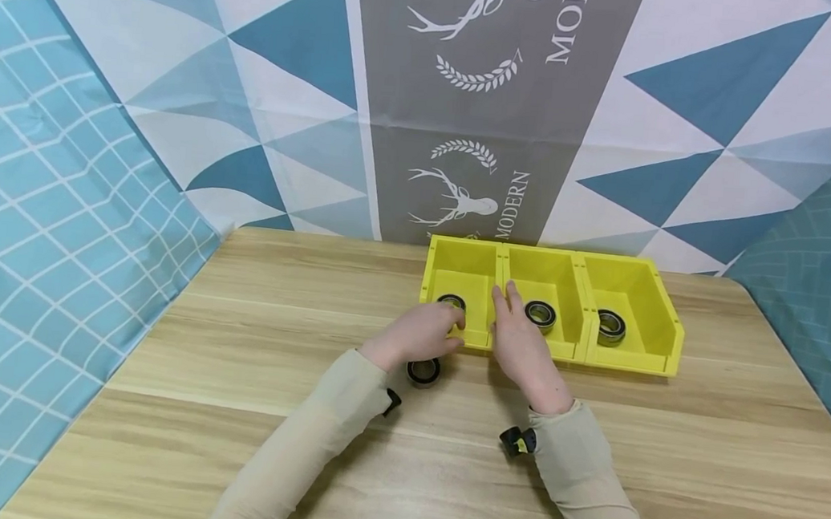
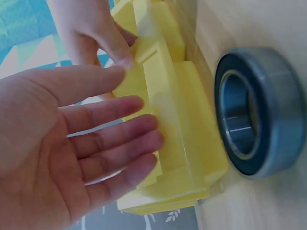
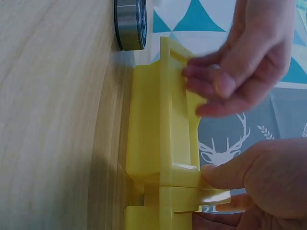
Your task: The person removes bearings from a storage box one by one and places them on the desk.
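Observation:
My left hand point(image 1: 420, 336) hovers over the front of the leftmost yellow bin point(image 1: 465, 255). Its fingers are loosely bent and spread, and the palm holds nothing in the left wrist view. A black-sealed ball bearing point(image 1: 424, 372) lies on the table just below that hand. With thumb and fingers on either side, my right hand point(image 1: 522, 355) pinches the divider between the left and middle bins; the right wrist view shows its thumb point(image 3: 225, 175) against the yellow edge. Inside the left bin another bearing point(image 1: 452, 301) is partly hidden by my left hand.
The middle bin point(image 1: 542, 260) holds a bearing point(image 1: 540, 315), close to my right hand. One more bearing point(image 1: 610, 328) sits in the right bin point(image 1: 654, 308). The joined bins stand near the back edge of the wooden table point(image 1: 297, 299), before a patterned cloth point(image 1: 468, 134).

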